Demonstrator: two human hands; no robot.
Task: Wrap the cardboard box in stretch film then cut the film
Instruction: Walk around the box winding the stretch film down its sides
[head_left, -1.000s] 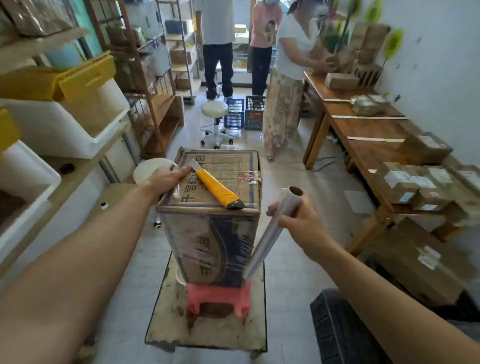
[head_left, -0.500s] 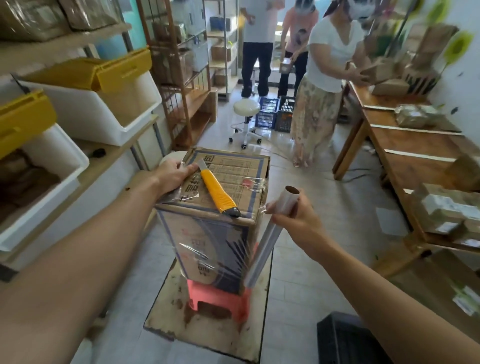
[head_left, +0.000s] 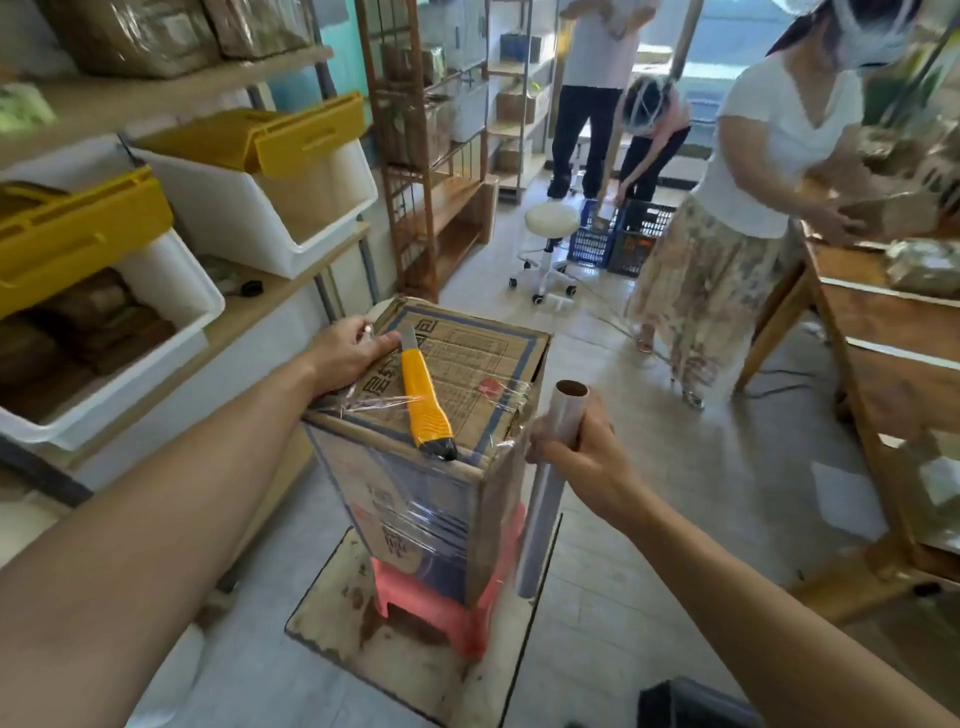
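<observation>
A tall cardboard box (head_left: 467, 364) with blue print stands upright on a pink plastic stool (head_left: 441, 608). Clear stretch film clings round its sides and top near edge. A yellow utility knife (head_left: 423, 397) lies on the box top. My left hand (head_left: 345, 356) rests on the box's far left top edge, thumb lying on the top. My right hand (head_left: 582, 457) grips the stretch film roll (head_left: 550, 488) near its upper end, holding it upright against the box's right near corner. Film runs from the roll onto the box.
The stool sits on a worn square board (head_left: 415, 670) on the tiled floor. White bins with yellow lids (head_left: 270, 176) fill shelves at left. A wooden table (head_left: 893, 332) with parcels stands at right. Three people work behind, near a white stool (head_left: 550, 223) and blue crates (head_left: 618, 239).
The roll in my right hand has moved closer to the box's right corner and stands more upright. My view has swung round the box to the left. My left hand stays on the top edge.
</observation>
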